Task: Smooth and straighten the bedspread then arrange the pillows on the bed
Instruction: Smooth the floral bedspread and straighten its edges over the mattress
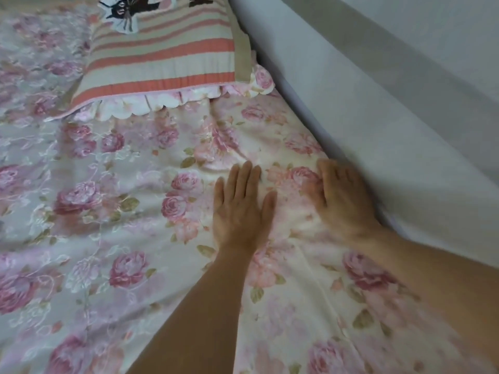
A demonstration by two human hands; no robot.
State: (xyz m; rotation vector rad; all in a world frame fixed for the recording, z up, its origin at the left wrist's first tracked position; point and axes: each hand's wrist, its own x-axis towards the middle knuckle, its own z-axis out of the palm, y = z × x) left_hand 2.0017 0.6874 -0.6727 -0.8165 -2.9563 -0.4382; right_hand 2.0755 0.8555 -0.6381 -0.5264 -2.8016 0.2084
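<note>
No text, label, brand, number or sign can be read anywhere in the view. The striped pillow [162, 49] carries only a stitched picture (black cat figures on a pale patch, cut off by the top edge), with no letters on it. The bedspread [108, 211] shows only its pattern of roses and leaves.
</note>
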